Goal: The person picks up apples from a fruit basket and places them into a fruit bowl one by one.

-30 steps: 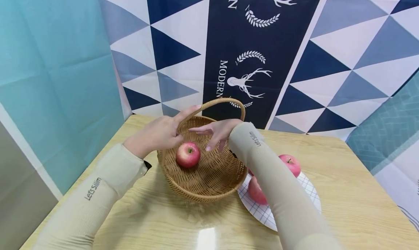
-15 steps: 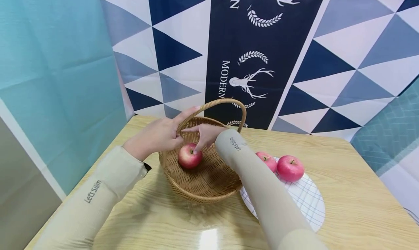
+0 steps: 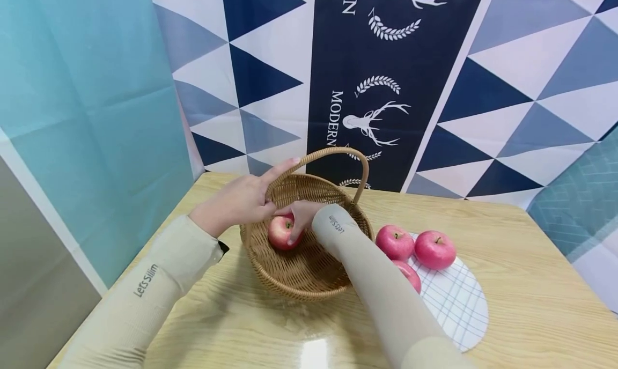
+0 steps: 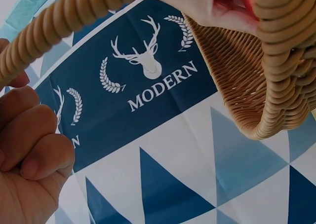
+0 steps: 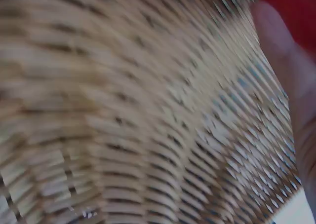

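Note:
A wicker basket (image 3: 309, 283) with an arched handle (image 3: 333, 151) stands tilted on the table. My left hand (image 3: 236, 203) holds the handle's left side, its index finger stretched along it; in the left wrist view the other fingers of the left hand (image 4: 34, 140) are curled below the handle (image 4: 64, 21). Inside the basket a red apple (image 3: 279, 232) lies at the left, and my right hand (image 3: 305, 218) grips it from above, thumb on its near side. The right wrist view shows the thumb (image 5: 276, 31) against the red apple (image 5: 294, 12), with blurred wickerwork around.
Right of the basket, a white checked plate (image 3: 465, 304) carries red apples (image 3: 435, 250), one partly behind the right sleeve (image 3: 386, 299). Light wooden tabletop (image 3: 526, 283) surrounds them. A patterned cloth (image 3: 270, 90) hangs behind, and a teal cloth (image 3: 111, 117) at the left.
My right hand has moved left and down into the basket and taken hold of the apple there. The left hand stays on the handle. More of the plate and its apples shows.

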Available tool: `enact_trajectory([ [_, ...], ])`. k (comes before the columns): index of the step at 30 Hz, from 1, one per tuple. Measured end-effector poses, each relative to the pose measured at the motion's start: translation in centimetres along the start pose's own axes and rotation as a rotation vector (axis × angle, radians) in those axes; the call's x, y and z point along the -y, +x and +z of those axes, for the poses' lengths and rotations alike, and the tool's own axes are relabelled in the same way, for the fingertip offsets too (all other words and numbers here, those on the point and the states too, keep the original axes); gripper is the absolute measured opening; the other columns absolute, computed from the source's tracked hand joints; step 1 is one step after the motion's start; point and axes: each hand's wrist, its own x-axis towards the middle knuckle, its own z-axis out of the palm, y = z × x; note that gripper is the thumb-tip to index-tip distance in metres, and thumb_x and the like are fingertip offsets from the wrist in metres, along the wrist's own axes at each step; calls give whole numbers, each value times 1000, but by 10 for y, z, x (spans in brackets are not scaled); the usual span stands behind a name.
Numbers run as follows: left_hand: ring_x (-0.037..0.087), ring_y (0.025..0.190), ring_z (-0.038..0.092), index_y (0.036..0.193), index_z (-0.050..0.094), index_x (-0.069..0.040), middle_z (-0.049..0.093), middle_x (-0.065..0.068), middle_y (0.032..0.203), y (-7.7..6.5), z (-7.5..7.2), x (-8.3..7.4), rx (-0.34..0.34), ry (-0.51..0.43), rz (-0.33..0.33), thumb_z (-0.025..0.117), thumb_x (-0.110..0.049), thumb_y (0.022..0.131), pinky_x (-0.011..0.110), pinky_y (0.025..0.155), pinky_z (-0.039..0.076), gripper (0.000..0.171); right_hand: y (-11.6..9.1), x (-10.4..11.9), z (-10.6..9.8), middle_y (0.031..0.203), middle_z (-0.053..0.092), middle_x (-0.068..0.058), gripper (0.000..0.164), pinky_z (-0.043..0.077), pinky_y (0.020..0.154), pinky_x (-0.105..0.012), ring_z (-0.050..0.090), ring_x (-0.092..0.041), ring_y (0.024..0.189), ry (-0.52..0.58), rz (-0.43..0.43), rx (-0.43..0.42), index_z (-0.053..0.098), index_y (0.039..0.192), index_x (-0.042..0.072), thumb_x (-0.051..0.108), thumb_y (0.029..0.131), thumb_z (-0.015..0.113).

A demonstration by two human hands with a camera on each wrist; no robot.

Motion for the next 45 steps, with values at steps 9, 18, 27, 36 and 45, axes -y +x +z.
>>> enact_trajectory([
  [9, 8, 42, 32, 153, 17, -24, 32, -6, 49, -1, 3, 0, -15, -8, 12, 57, -2, 81, 27, 45, 32, 86, 4, -5, 9, 120, 59, -1, 87, 36, 96, -21, 51, -10, 104, 85, -29, 68, 43, 145, 12, 10, 68, 84],
  [18, 7, 41, 28, 153, 18, -21, 31, -8, 48, 1, 2, -1, -31, -2, 52, 56, -1, 80, 25, 43, 29, 84, 5, -6, 10, 119, 59, 1, 83, 40, 90, -21, 51, -11, 100, 38, -12, 31, 49, 141, 16, 7, 65, 82],
  [27, 7, 41, 29, 153, 18, -22, 31, -7, 49, 2, 2, -1, -29, -7, 40, 55, -1, 79, 25, 43, 29, 85, 1, -4, 6, 118, 59, 3, 71, 41, 86, -20, 50, -11, 98, -45, 3, 23, 55, 135, 17, 10, 68, 77],
  [36, 7, 41, 30, 153, 18, -21, 31, -7, 49, 2, 0, -1, -38, 0, 45, 58, -1, 80, 25, 44, 30, 85, -7, 1, -10, 121, 60, 2, 70, 40, 91, -22, 51, -11, 102, -69, 3, 7, 55, 136, 15, 11, 69, 75],
  [45, 8, 41, 29, 153, 16, -22, 31, -6, 49, -2, 0, 2, -22, -4, 23, 58, -1, 82, 24, 44, 30, 85, -16, 13, -21, 112, 59, 1, 70, 49, 73, -24, 53, -13, 92, -12, 36, 35, 54, 137, 18, 11, 71, 75],
])
